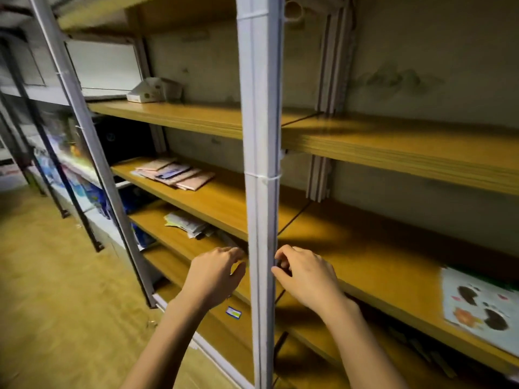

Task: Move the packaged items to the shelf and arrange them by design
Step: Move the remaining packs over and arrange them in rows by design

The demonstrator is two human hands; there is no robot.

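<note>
Reaching to either side of the white upright post [262, 192], the left hand [216, 276] and right hand [306, 279] curl their fingers at the shelf [379, 265] edge. I cannot tell whether they pinch anything. Pink and purple packets [174, 174] lie far left on that shelf and a panda-print packet [483, 307] far right, with pale packets [188, 224] one level down. Their print is too blurred to read.

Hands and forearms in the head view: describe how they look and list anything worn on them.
The left hand and right hand are bare: no gloves, and no rings show on the fingers in view. The forearms are bare too, with no sleeves, watch or bracelet down to the picture's bottom edge. Blur hides finer detail such as the nails.
</note>
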